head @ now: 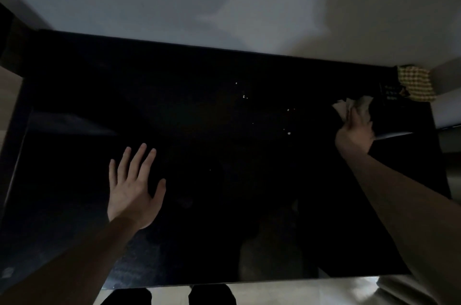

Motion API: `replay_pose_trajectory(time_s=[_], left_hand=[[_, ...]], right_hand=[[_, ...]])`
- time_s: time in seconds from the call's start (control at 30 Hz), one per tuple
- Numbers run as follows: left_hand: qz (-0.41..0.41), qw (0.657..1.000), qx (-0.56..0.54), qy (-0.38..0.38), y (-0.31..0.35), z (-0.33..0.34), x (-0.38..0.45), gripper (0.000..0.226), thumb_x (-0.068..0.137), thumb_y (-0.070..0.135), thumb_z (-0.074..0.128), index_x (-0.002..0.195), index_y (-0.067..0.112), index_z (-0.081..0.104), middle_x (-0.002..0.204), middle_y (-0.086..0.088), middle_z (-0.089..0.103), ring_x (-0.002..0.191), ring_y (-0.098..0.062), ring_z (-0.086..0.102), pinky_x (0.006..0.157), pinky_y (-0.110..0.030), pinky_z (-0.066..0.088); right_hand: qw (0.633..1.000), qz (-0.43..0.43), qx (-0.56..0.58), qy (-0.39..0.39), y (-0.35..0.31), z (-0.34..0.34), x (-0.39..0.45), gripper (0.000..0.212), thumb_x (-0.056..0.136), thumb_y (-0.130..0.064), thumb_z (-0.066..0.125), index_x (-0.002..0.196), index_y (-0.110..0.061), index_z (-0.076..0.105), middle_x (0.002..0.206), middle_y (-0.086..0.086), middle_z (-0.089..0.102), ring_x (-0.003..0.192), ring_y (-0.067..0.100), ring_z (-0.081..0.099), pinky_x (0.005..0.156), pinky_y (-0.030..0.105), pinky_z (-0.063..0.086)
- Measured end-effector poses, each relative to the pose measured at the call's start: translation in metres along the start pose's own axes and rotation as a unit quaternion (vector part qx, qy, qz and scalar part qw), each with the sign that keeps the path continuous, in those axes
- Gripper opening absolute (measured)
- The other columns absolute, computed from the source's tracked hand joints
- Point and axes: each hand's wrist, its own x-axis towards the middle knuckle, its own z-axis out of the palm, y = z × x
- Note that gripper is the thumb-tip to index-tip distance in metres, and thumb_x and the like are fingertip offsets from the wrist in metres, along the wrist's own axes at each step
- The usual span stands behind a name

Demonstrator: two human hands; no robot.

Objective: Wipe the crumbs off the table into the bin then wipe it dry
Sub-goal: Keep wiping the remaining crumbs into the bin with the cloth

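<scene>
A glossy black table (199,205) fills the view. Small pale crumbs (288,133) are scattered right of its centre, towards the far side. My right hand (355,133) is near the table's right end, shut on a crumpled pale cloth or tissue (354,107) that sticks out beyond the fingers. My left hand (132,187) hovers over or rests on the near left part of the table, palm down, fingers spread, holding nothing. No bin is clearly visible.
A yellow checked cloth (416,82) lies at the far right corner next to a small dark object (391,95). A pale wall stands behind the table. The table's near edge (249,281) is close to my legs. The scene is very dim.
</scene>
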Motion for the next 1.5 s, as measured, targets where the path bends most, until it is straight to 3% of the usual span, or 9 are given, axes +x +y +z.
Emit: replay_pose_trajectory(time_s=[0.17, 0.3, 0.57, 0.83, 0.97, 1.1, 1.2, 1.33, 1.5], left_hand=[[-0.001, 1.000, 0.006, -0.002, -0.001, 0.001, 0.000, 0.079, 0.094, 0.058, 0.035, 0.165, 0.026, 0.020, 0.175, 0.004, 0.010, 0.163, -0.023, -0.004, 0.129, -0.057, 0.002], [-0.002, 1.000, 0.003, -0.004, 0.000, -0.001, 0.000, 0.079, 0.095, 0.058, 0.033, 0.165, 0.025, 0.021, 0.175, 0.004, 0.011, 0.163, -0.024, -0.003, 0.129, -0.057, 0.002], [-0.005, 1.000, -0.001, 0.002, 0.000, -0.001, 0.001, 0.078, 0.094, 0.057, 0.036, 0.165, 0.027, 0.022, 0.175, 0.005, 0.013, 0.163, -0.024, -0.001, 0.129, -0.057, 0.003], [-0.006, 1.000, -0.005, 0.000, -0.001, -0.001, 0.000, 0.078, 0.094, 0.058, 0.035, 0.165, 0.027, 0.021, 0.175, 0.006, 0.012, 0.162, -0.023, -0.003, 0.129, -0.056, 0.001], [-0.002, 1.000, -0.005, 0.003, -0.001, -0.002, -0.001, 0.078, 0.095, 0.057, 0.036, 0.165, 0.027, 0.022, 0.175, 0.006, 0.011, 0.162, -0.023, -0.003, 0.129, -0.057, 0.001], [-0.002, 1.000, -0.003, 0.006, 0.000, -0.001, -0.001, 0.077, 0.095, 0.057, 0.035, 0.164, 0.026, 0.022, 0.175, 0.005, 0.012, 0.162, -0.023, -0.003, 0.129, -0.056, 0.001], [0.001, 1.000, -0.007, 0.010, 0.000, -0.002, -0.001, 0.077, 0.095, 0.056, 0.036, 0.164, 0.026, 0.023, 0.174, 0.004, 0.013, 0.162, -0.024, -0.003, 0.129, -0.057, 0.001], [-0.002, 1.000, -0.015, 0.010, 0.001, -0.002, -0.001, 0.077, 0.094, 0.056, 0.036, 0.163, 0.026, 0.024, 0.174, 0.004, 0.013, 0.162, -0.024, -0.002, 0.129, -0.056, 0.000], [0.001, 1.000, -0.020, 0.014, -0.001, -0.001, -0.001, 0.076, 0.095, 0.055, 0.038, 0.164, 0.026, 0.023, 0.175, 0.005, 0.012, 0.162, -0.024, -0.003, 0.129, -0.056, -0.001]], right_hand=[[0.994, 0.052, 0.028, 0.092, -0.074, 0.049, -0.060, 0.057, 0.098, -0.025, 0.039, 0.155, -0.025, 0.045, 0.165, 0.015, 0.033, 0.152, 0.037, 0.028, 0.123, 0.050, 0.016], [0.990, -0.014, 0.069, 0.119, -0.163, 0.070, -0.110, 0.066, 0.091, -0.020, 0.041, 0.157, -0.028, 0.039, 0.163, 0.004, 0.039, 0.147, 0.032, 0.037, 0.120, 0.049, 0.026], [0.982, -0.150, 0.102, -0.054, -0.276, 0.103, -0.200, 0.081, 0.086, -0.006, 0.059, 0.157, -0.036, 0.033, 0.171, -0.003, 0.018, 0.159, 0.026, 0.008, 0.128, 0.052, 0.005], [0.928, -0.191, 0.315, 0.057, -0.179, 0.051, -0.165, 0.058, 0.087, 0.012, 0.044, 0.138, -0.008, 0.062, 0.148, 0.014, 0.056, 0.138, 0.013, 0.042, 0.123, 0.028, 0.028], [0.952, -0.116, 0.250, 0.133, -0.061, 0.016, -0.121, 0.047, 0.096, 0.000, 0.045, 0.141, -0.005, 0.059, 0.146, 0.016, 0.057, 0.140, 0.032, 0.050, 0.121, 0.039, 0.034], [0.983, -0.026, 0.144, 0.108, 0.036, -0.016, -0.106, 0.053, 0.097, -0.007, 0.041, 0.148, -0.010, 0.053, 0.152, 0.016, 0.051, 0.144, 0.037, 0.043, 0.124, 0.036, 0.027], [0.994, -0.012, 0.067, 0.086, 0.077, -0.005, -0.133, 0.062, 0.091, -0.018, 0.037, 0.150, -0.010, 0.050, 0.155, 0.019, 0.047, 0.144, 0.046, 0.037, 0.121, 0.053, 0.027], [0.988, 0.037, 0.014, 0.148, 0.070, 0.041, -0.176, 0.057, 0.091, -0.021, 0.041, 0.146, -0.017, 0.056, 0.150, 0.020, 0.054, 0.135, 0.051, 0.046, 0.110, 0.058, 0.037], [0.984, -0.023, 0.045, 0.170, -0.007, 0.070, -0.248, 0.054, 0.089, -0.013, 0.045, 0.141, -0.011, 0.060, 0.146, 0.019, 0.057, 0.135, 0.050, 0.049, 0.113, 0.057, 0.036]])
